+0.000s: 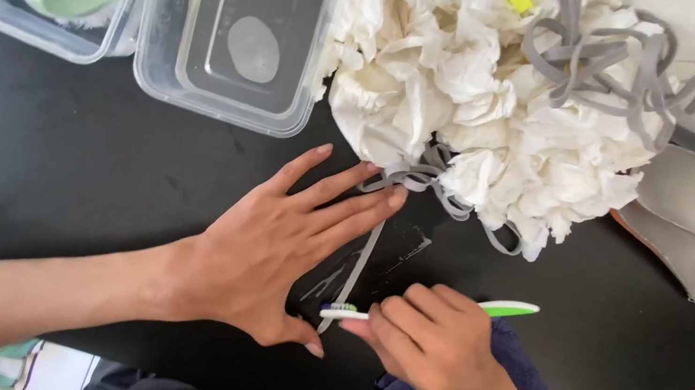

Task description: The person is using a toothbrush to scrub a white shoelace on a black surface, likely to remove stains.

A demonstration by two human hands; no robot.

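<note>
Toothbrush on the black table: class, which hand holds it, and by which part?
The right hand grips the toothbrush around the middle of its handle, bristle end toward the left hand, which lies flat, pinning a grey strap.

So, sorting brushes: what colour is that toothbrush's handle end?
Bright green with white, on the plastic toothbrush in the head view.
</note>
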